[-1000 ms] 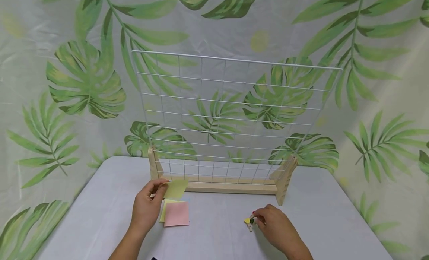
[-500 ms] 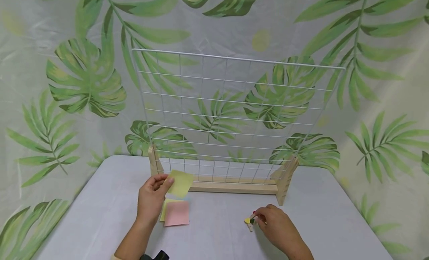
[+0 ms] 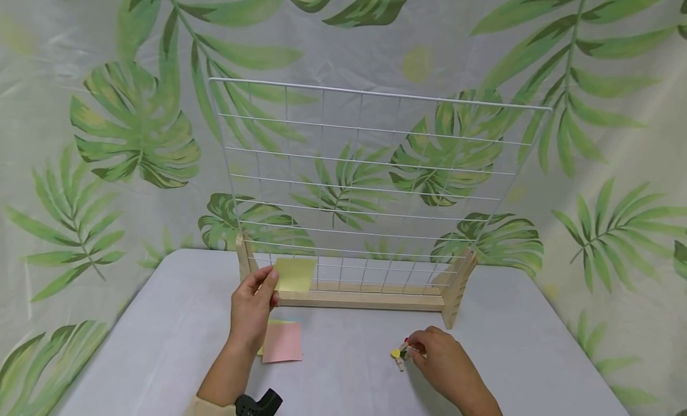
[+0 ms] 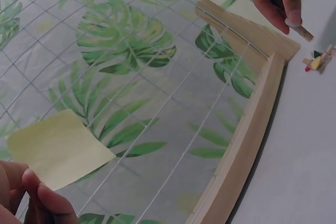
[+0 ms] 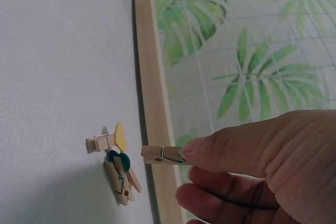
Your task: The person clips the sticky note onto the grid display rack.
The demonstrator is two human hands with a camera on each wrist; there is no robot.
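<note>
Holding 1 yellow note (image 3: 295, 275) in left hand (image 3: 254, 306), over the lower left of the wire grid (image 3: 362, 92) in the head view; pinching 1 clothespin (image 5: 157, 154) in right hand (image 3: 445, 362). For doing this well, probably best pinching the paper lightly, holding it flat and square to the wires, avoiding creases. Likewise best gripping the pin squarely behind its spring, avoiding any roll between fingertips, avoiding bumping the loose clothespins (image 5: 118, 184) on the table (image 3: 343, 368). As for grip vs. note: catching only the edge nearest the hand between left thumb and fingers, leaving nearly the whole sheet projecting to the right, uncovered. Unable to tell whether touching wire. Grip vs. pin: narrow, catching the tail end between right thumb and fingertip, leaving spring and far end exposed, pointing away from the palm, just beside the loose clothespins. Unable to tell whether squeezing enough to part the jaws. Also worth minding the pink note (image 3: 282, 342), lying on the table below the left hand.
</note>
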